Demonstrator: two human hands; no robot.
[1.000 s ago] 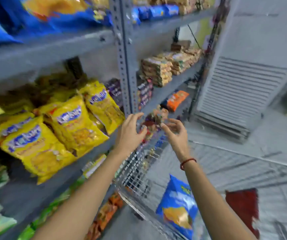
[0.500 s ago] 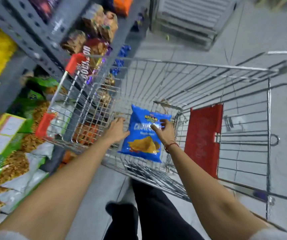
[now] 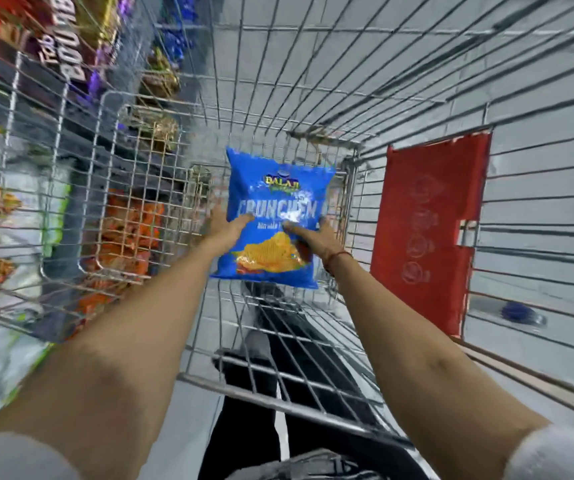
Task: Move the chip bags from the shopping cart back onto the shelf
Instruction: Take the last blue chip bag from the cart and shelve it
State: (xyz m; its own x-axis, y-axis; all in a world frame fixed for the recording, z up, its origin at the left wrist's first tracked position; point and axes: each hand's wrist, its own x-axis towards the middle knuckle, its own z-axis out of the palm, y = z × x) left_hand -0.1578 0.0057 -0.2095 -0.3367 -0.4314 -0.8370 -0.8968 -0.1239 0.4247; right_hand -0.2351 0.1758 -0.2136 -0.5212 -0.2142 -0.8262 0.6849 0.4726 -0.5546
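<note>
Head view looks down into the shopping cart (image 3: 313,341), both bare arms reaching in. One blue chip bag (image 3: 278,202) is inside the wire basket, face up, tilted toward the far end. Left hand (image 3: 224,228) is on the bag's left edge, fingers curled round it, thumb across the front. Right hand (image 3: 315,239) is on the right edge, thumb pressed on the front print, remaining fingers hidden behind the bag. So both hands are partly closed on the bag; whether it's off the cart floor yet I can't tell, too blurry. Step in hand: pickup of this bag, the only one visible in the cart. Shelf (image 3: 36,168) with packed snacks sits at left, just beyond the cart's side. Next move likely calls for lifting the bag clear of the wire rim, swinging left, finding a free slot. Grip lightly, the bag is puffy and slippery.
</note>
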